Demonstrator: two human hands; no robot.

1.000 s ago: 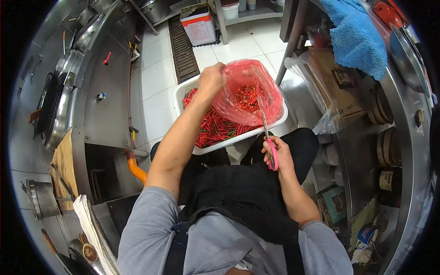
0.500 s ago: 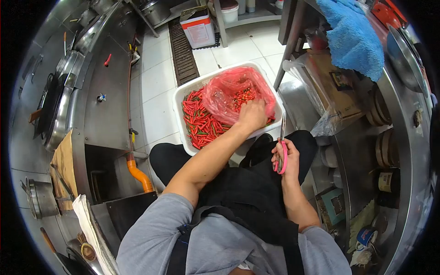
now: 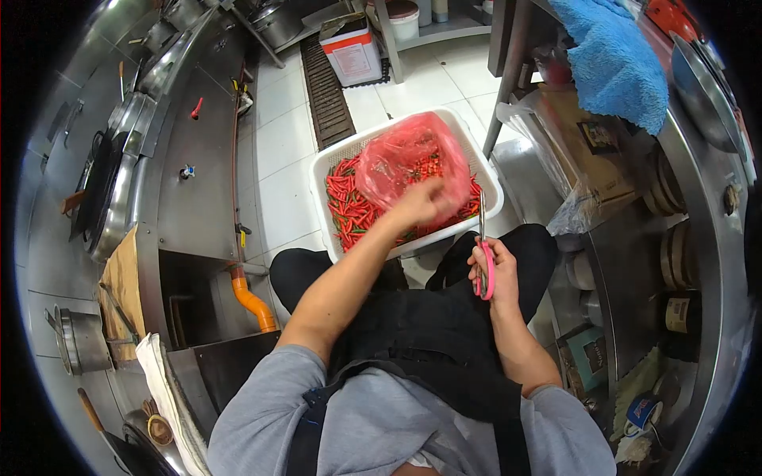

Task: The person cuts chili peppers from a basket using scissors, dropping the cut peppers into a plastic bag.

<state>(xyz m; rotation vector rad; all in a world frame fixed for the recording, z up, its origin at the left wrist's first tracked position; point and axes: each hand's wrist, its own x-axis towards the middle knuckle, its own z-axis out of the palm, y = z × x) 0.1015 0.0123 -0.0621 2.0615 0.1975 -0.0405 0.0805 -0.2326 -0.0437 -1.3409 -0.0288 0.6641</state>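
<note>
A white basket [image 3: 320, 194] full of red chillies [image 3: 349, 202], some of them green, stands on the floor in front of my knees. On top of the chillies lies an open red plastic bag [image 3: 385, 163] with cut red pieces inside. Over the near part of the bag's opening is my left hand [image 3: 425, 200], its fingers curled; whether they pinch anything is too small to tell. My right hand [image 3: 496, 271], above my right thigh, holds pink-handled scissors [image 3: 482, 214], blades pointing up toward the basket's right side and looking closed.
Steel cabinets [image 3: 194, 166] line the left, with an orange pipe [image 3: 252, 301] low down. At right are a steel shelf, a bagged cardboard box [image 3: 583, 139] and a blue towel [image 3: 615, 63]. A white and red tin [image 3: 352, 59] stands beyond the basket, beside a floor drain [image 3: 325, 99].
My left hand has let go of the bag's upper left rim and come down over its opening. The bag has settled onto the chillies. The scissors have moved right, away from the bag.
</note>
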